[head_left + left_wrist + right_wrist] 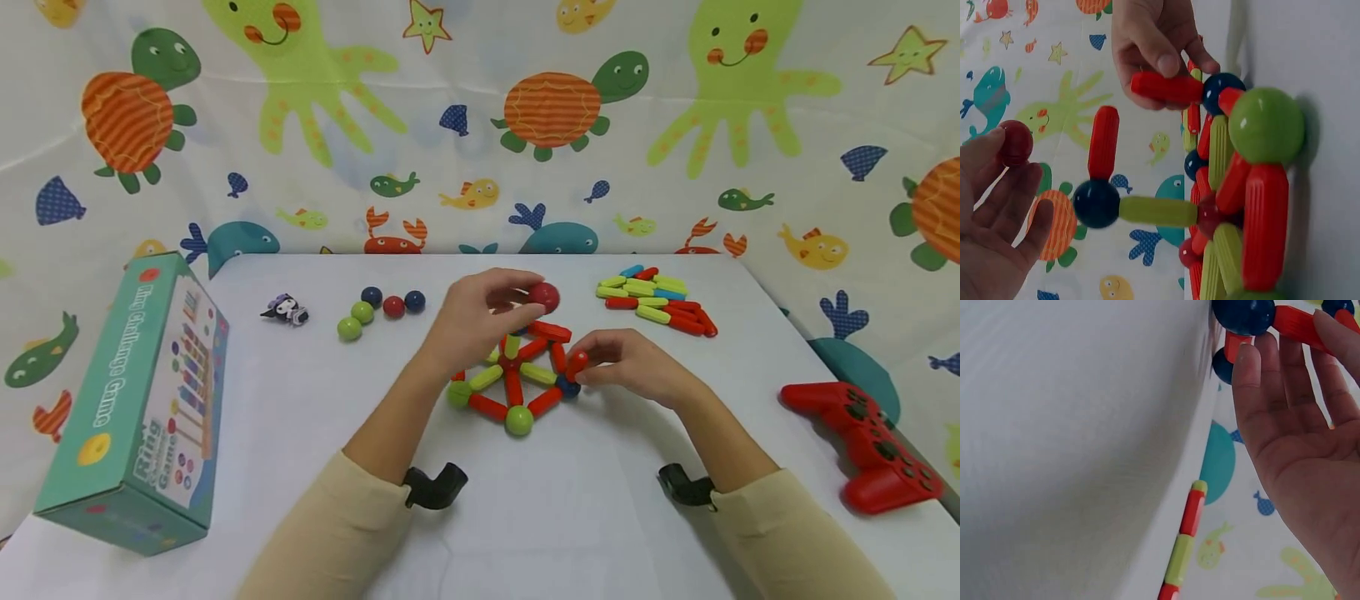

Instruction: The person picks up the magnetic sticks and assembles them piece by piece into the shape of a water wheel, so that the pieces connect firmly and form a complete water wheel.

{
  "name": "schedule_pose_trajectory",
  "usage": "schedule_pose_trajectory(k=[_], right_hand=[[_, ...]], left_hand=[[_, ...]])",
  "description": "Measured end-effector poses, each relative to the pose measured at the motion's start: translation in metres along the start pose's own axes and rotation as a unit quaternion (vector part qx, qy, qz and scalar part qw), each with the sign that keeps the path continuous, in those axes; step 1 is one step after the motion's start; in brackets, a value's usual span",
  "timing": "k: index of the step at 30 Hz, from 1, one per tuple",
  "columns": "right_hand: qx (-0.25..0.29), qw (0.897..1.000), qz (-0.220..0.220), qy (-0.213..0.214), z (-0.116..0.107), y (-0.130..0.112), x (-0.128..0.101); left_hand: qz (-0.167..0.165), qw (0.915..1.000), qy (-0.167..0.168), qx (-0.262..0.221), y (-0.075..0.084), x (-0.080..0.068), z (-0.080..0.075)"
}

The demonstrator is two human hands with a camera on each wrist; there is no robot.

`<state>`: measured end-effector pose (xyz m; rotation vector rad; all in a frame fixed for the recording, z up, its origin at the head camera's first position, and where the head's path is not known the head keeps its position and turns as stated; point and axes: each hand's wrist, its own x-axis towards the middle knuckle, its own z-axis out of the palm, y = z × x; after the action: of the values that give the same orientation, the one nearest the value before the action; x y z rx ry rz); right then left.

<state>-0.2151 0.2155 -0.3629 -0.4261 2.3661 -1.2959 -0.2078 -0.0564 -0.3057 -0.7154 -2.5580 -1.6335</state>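
A flat wheel of red and yellow-green magnetic sticks joined by balls point(513, 385) lies mid-table. My left hand point(519, 305) hovers over its far side and pinches a red ball point(544, 297) at its fingertips, the red ball point(1016, 142) close to an upright red stick point(1104, 142) on a dark blue ball point(1096, 203). My right hand point(588, 364) pinches a red stick point(576, 362) that stands on a dark blue ball point(567, 387) at the wheel's right rim. The same red stick point(1297, 325) and blue ball point(1244, 314) show in the right wrist view.
On the white table point(300, 433) lie a teal "Ring Challenge Game" box point(135, 408) at left, a small figurine point(287, 310), several loose balls point(378, 308), a pile of sticks point(656, 298) at back right and a red game controller point(862, 442).
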Motion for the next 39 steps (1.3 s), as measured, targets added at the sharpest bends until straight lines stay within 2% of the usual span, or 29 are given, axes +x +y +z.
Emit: schedule_pose_trajectory(k=[3, 5, 9, 17, 20, 24, 35, 39], right_hand=[[0.004, 1.0, -0.007, 0.001, 0.0, 0.001, 0.001], [0.003, 1.0, -0.007, 0.003, 0.0, 0.002, 0.001], [-0.001, 1.0, 0.007, 0.011, 0.003, 0.004, 0.001], [-0.016, 0.999, 0.023, 0.017, 0.004, 0.004, -0.003], [-0.014, 1.0, 0.023, 0.015, 0.005, 0.005, -0.002], [-0.013, 1.0, 0.018, 0.01, 0.005, 0.004, -0.002], [-0.006, 1.0, 0.02, 0.002, 0.001, 0.005, -0.001], [-0.005, 1.0, 0.017, 0.0, -0.001, 0.004, -0.002]], left_hand=[[0.039, 0.9967, -0.037, 0.06, 0.013, 0.011, 0.019], [0.051, 0.992, -0.065, 0.095, 0.017, 0.017, 0.029], [0.044, 0.9809, -0.121, 0.146, 0.021, 0.025, 0.043], [0.007, 0.9563, -0.188, 0.224, 0.021, 0.032, 0.055], [0.009, 0.95, -0.199, 0.241, 0.02, 0.032, 0.056], [0.016, 0.9456, -0.205, 0.252, 0.02, 0.03, 0.054], [0.003, 0.9435, -0.208, 0.258, 0.022, 0.03, 0.048], [0.009, 0.9419, -0.216, 0.257, 0.025, 0.03, 0.046]])
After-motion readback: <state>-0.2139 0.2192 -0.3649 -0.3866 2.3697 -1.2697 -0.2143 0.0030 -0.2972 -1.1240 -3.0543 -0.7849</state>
